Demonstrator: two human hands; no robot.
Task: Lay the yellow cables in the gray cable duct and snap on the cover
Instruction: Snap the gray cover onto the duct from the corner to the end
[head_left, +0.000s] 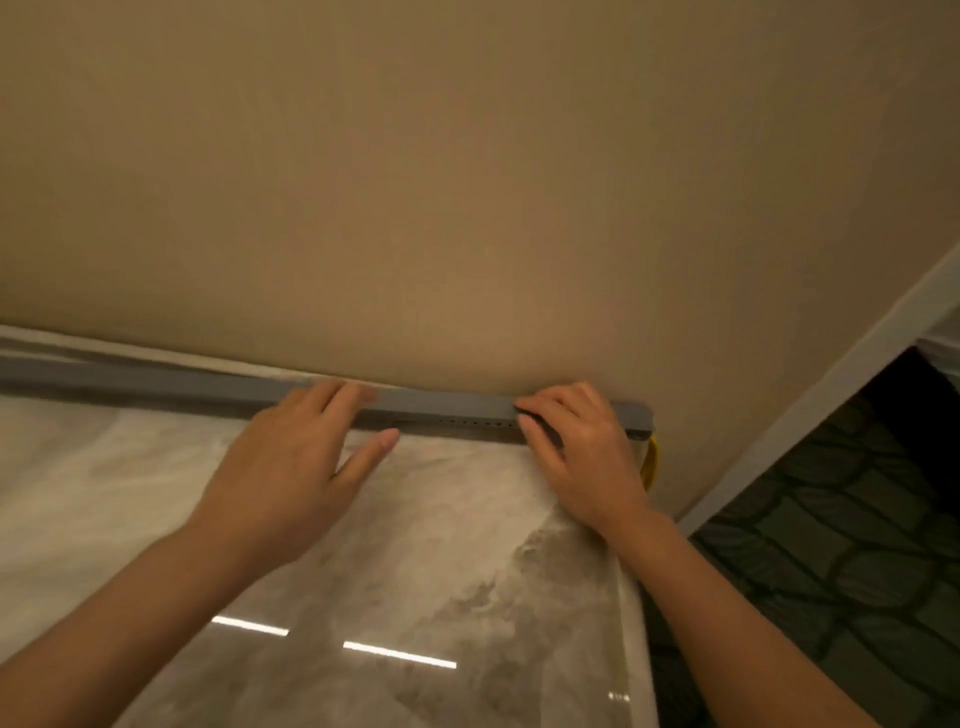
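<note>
A long gray cable duct (447, 408) runs along the back edge of a glossy marble table (415, 545), against a beige wall. A gray cover lies on top of it; small slots show along the duct's front side between my hands. My left hand (296, 457) rests flat with its fingers on the cover near the middle and its thumb on the table. My right hand (576, 447) presses on the cover near the duct's right end, fingers curled over the top. A loop of yellow cable (650, 462) hangs out below the duct's right end.
The beige wall (467, 182) rises right behind the duct. The table's right edge (636, 623) drops off beside a dark quilted surface (831, 545). A white trim strip (831, 395) runs diagonally at the right.
</note>
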